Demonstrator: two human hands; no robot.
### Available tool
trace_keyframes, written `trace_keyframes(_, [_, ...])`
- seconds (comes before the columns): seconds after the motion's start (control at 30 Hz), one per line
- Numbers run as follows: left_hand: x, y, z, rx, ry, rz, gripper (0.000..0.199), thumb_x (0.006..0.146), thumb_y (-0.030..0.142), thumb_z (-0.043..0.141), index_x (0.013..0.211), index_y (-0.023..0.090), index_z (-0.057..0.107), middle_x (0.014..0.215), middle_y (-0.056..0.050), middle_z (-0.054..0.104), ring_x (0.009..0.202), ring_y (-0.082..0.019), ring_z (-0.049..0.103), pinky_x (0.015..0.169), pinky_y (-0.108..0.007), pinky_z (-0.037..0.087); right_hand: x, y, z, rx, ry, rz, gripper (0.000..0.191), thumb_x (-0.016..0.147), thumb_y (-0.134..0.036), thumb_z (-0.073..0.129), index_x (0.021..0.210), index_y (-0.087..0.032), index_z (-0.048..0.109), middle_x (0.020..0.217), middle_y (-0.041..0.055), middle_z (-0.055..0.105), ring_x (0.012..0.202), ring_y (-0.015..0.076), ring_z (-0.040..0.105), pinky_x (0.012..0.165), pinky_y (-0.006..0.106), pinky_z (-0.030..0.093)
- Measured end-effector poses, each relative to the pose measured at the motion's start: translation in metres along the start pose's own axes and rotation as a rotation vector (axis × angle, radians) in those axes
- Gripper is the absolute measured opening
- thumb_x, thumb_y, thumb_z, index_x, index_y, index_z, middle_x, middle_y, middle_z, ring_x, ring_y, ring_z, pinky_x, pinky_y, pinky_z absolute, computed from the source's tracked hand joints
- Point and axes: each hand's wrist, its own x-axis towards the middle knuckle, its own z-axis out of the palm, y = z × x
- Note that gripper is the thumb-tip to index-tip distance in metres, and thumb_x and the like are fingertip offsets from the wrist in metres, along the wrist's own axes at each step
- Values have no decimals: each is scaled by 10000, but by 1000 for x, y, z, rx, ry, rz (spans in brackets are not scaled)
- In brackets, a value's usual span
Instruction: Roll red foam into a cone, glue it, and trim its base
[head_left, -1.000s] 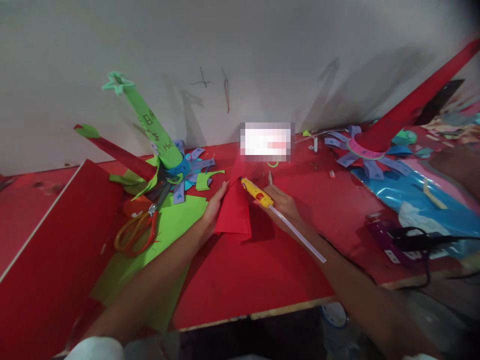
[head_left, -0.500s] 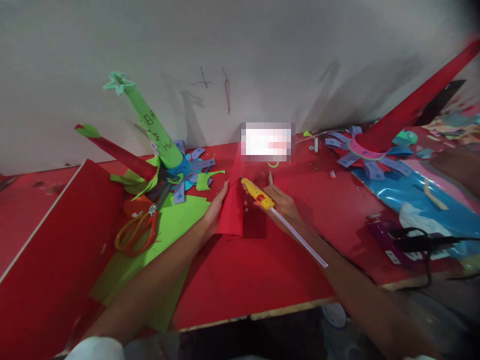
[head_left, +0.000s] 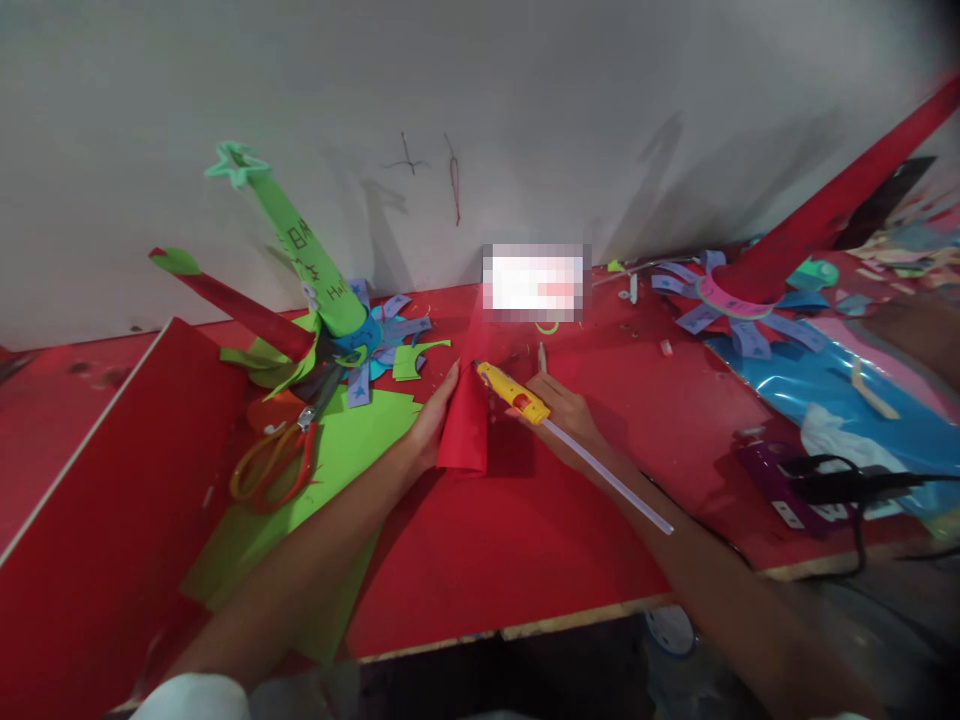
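My left hand (head_left: 433, 418) grips the left side of a rolled red paper cone (head_left: 463, 435), with its fingers partly hidden behind the paper. In my right hand (head_left: 564, 408) is a yellow hot glue gun (head_left: 517, 392), its nozzle pointing left against or just over the cone's surface. A long clear glue stick (head_left: 607, 475) sticks out of the gun's back end toward my right forearm. Whether the nozzle touches the paper I cannot tell. Red paper lies on the table under the cone.
Orange-handled scissors (head_left: 274, 465) rest on green paper (head_left: 341, 470) at left, near a lettered green paper cone (head_left: 315, 255). At right stand a red cone (head_left: 817, 225), blue plastic sheet (head_left: 795, 385), purple box (head_left: 780, 480) and black cable (head_left: 855, 487). Another person's hand (head_left: 911, 335) shows at far right.
The glue gun's nozzle has shifted slightly left and down along the cone, and its glue stick has swung a little right. My left hand stays on the cone.
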Motion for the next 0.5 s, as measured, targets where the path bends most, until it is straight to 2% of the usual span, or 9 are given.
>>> trace_keyframes(0.23, [-3, 2, 5, 37, 58, -19, 524, 1081, 498, 424, 1138, 76, 730, 855, -131, 791, 626, -180, 740, 654, -284, 638, -1, -3, -1, -19, 20, -17, 373, 1069, -514, 500, 852, -215, 549, 805, 30, 582, 732, 149, 553, 585, 271, 380])
trace_keyframes(0.5, [1, 1, -1, 40, 45, -44, 569, 1064, 549, 438, 1198, 79, 729, 828, -132, 793, 647, -204, 752, 699, -312, 642, -1, -2, 1, -35, 1, -35, 357, 1077, -484, 491, 843, -217, 522, 793, 24, 567, 681, 138, 530, 571, 273, 371])
